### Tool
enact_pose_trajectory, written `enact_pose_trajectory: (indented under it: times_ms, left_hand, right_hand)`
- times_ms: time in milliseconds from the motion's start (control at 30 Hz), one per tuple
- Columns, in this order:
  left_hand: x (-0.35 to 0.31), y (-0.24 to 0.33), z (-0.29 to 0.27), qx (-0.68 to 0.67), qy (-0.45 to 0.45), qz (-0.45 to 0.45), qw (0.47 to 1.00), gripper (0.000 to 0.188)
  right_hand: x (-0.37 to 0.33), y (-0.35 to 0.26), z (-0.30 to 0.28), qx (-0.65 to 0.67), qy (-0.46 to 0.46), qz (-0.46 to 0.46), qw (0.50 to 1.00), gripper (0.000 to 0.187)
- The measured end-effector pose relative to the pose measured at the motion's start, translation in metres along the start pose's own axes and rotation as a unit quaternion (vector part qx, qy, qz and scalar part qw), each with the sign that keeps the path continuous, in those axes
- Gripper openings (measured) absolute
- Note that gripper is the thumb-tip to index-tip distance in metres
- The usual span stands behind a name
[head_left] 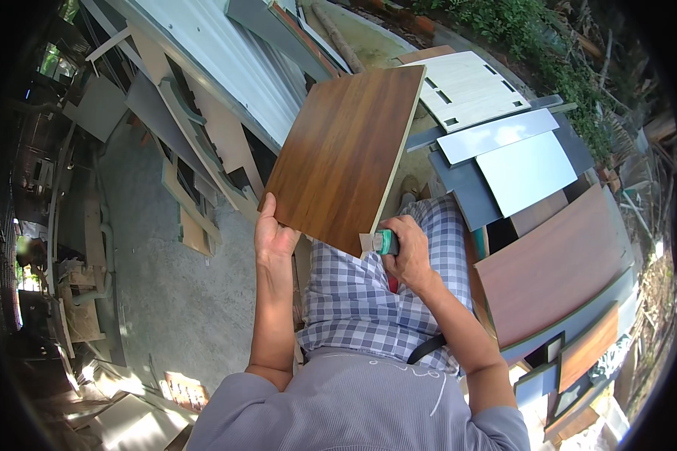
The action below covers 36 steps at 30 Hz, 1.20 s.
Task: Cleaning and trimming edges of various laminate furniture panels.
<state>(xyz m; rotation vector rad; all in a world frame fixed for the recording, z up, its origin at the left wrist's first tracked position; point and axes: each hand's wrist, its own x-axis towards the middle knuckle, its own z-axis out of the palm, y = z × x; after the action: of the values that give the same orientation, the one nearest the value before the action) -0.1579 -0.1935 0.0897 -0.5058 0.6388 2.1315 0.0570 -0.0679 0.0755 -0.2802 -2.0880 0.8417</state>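
Note:
A brown wood-grain board [346,150] with a pale edge is held up tilted in front of me, above my lap. My left hand [274,231] grips its near left corner, palm turned up, fingers under the board. In my right hand [410,255] is a scraper [386,242] with a green and black body and a short pale blade. The blade lies at the board's near right corner, against or very close to its edge. My fingers wrap round the scraper's handle and hide part of it.
To my right lie stacked panels: a white one with slots [470,90], a glossy pale one [526,174] and a large reddish-brown one [553,263]. Corrugated metal sheeting [233,64] and leaning boards [203,128] stand ahead on the left. Concrete floor [150,278] stretches to my left.

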Motion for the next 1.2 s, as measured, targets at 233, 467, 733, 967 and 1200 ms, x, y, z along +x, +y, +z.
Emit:
enact_pose_trajectory:
  times_ms: [233, 467, 733, 967, 1200]
  left_hand:
    - [-0.021, 0.005, -0.005, 0.024, -0.060, -0.061, 0.996, 0.041]
    - [-0.043, 0.009, -0.008, 0.011, -0.059, -0.050, 0.997, 0.044]
    - [-0.044, -0.044, 0.024, 0.121, -0.101, 0.145, 0.977, 0.052]
    - [-0.069, 0.013, 0.008, 0.341, -0.283, 0.229, 0.867, 0.086]
    - [-0.093, 0.070, 0.139, 0.681, -0.216, 0.534, 0.451, 0.120]
  right_hand:
    - [0.042, 0.051, -0.057, -0.138, 0.039, 0.048, 0.988, 0.050]
    - [0.092, 0.060, -0.101, -0.028, 0.152, 0.339, 0.928, 0.031]
    - [0.035, 0.005, -0.021, 0.373, 0.185, 0.423, 0.805, 0.049]
    - [0.056, 0.013, -0.074, 0.452, 0.155, 0.426, 0.768, 0.044]
    - [0.112, -0.024, -0.126, 0.257, -0.040, 0.345, 0.902, 0.045]
